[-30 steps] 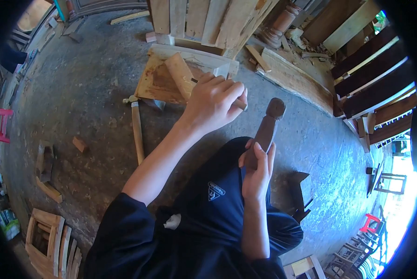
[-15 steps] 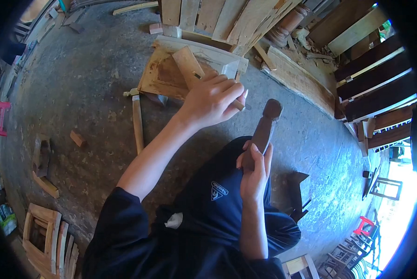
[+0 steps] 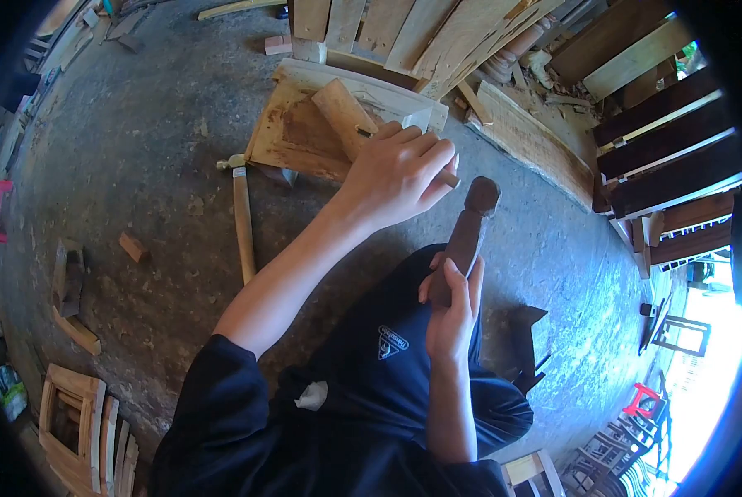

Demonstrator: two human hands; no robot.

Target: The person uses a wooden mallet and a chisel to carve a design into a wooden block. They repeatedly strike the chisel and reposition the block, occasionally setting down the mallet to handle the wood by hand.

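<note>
My left hand (image 3: 400, 176) is closed around a slim wooden-handled tool (image 3: 448, 178). One end of the tool sticks out toward my right hand; a dark part shows on the other side, and its working end cannot be made out. My right hand (image 3: 454, 302) grips a dark brown, club-shaped wooden piece (image 3: 469, 236) by its lower part, its knobbed end pointing up and away. Behind my left hand, a pale board (image 3: 342, 112) lies slantwise on a low wooden workbench (image 3: 284, 137), partly hidden by the hand.
A hammer (image 3: 243, 219) stands beside the workbench. Small wood blocks (image 3: 134, 247) lie on the concrete floor (image 3: 164, 190) at left. Wooden frames (image 3: 77, 422) lean at lower left. Planks (image 3: 537, 137) and dark slats (image 3: 669, 149) line the right, and a dark angled object (image 3: 527, 344) lies near my knee.
My left hand has shifted a little to the right with the tool, which has turned slightly. My right hand and the club-shaped piece have hardly moved.
</note>
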